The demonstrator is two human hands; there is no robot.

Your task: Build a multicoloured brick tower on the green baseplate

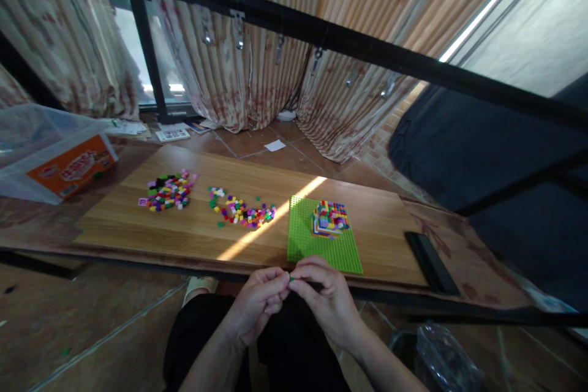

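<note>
My left hand [263, 302] and my right hand [324, 297] meet fingertip to fingertip over my lap, just in front of the table edge. Pinched between them is a small green toy brick [291, 280], mostly covered by the fingers. Beyond my right hand lies a light green studded baseplate [303, 239]. On it stands a block-shaped build [329, 218] of many coloured bricks, with striped layered sides. Loose bricks [250, 214] spread across the table's middle, left of the baseplate. A denser brick pile [169, 191] lies farther left.
A clear plastic box [50, 153] with an orange label stands past the left end of the wooden table [184, 236]. A black flat object [430, 262] lies at the right end. A dark metal bar [294, 23] crosses above. A plastic-bag-lined bin [441, 358] sits on the floor.
</note>
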